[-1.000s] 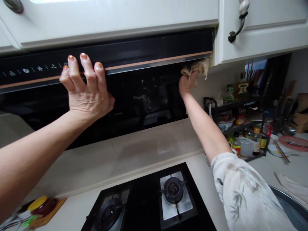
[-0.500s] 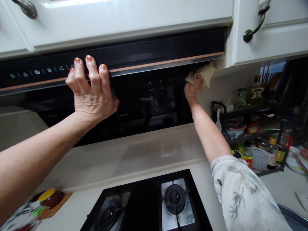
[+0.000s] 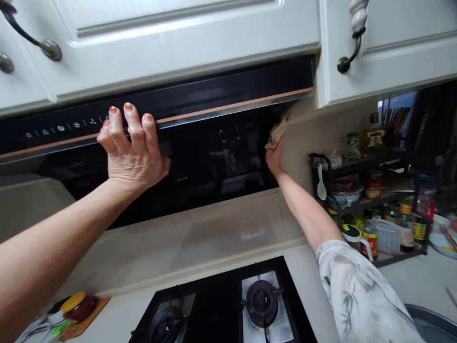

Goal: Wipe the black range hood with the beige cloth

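Faintly, small white lettering (image 3: 182,179) marks the range hood (image 3: 214,157), probably unreadable.

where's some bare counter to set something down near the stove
Bare counter lies between the gas hob and the condiment rack, partly under the right forearm. A free strip runs between the hob and the yellow-lidded jar. The rack is crowded. The right hand holds a cloth; the left hand presses the range hood.

beige cloth (image 3: 276,135), bunched against black range hood (image 3: 214,143)
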A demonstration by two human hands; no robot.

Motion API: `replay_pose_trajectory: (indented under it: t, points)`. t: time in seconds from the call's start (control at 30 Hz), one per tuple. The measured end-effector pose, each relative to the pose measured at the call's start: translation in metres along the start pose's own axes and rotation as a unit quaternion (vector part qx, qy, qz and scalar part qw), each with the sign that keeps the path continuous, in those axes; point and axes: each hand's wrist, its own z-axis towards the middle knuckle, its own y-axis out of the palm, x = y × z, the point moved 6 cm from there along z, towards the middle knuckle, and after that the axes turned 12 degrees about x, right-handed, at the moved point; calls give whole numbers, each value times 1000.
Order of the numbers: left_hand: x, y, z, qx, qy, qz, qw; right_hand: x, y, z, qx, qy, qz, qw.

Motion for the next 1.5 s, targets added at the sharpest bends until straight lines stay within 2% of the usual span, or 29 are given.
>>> replay_pose_trajectory:
  t: [0.1,0.27,0.43,0.53,0.67,0.83,0.93,1.0,1.07,1.13,1.33,1.5]
  points:
    - [-1,-2,0,-2,-3,3,1000,-7,6,17,47,49,12,998]
    - [0,-4,0,-41,-6,2,999,-29,16,49,81,34,37,995]
    - [-2,-6,2,-60,-38,-12,997,-28,14,43,17,97,51,994]
    - [-4,-5,2,-82,-60,-10,995,-27,22,43,-34,112,97,988]
    - [-2,-7,4,-92,-70,-15,993,-34,29,49,-42,131,128,982]
    - [-1,-6,3,-81,-67,-16,994,-59,6,55,-54,147,234,960]
    - [0,-6,3,-65,-52,-12,996,-75,-16,57,-53,113,267,956]
    - [1,-7,3,-60,-44,-10,997,-84,-26,58,-38,65,279,957]
    - [3,-7,3,-61,-43,-9,997,-89,-30,59,-9,15,267,964]
    - [3,-8,3,-64,-47,-10,997,-88,-26,59,17,-2,235,972]
    - [2,-7,4,-78,-73,-18,994,-69,1,61,23,61,150,986]
    - [1,-7,3,-83,-73,-6,994,-60,14,60,10,51,131,990]
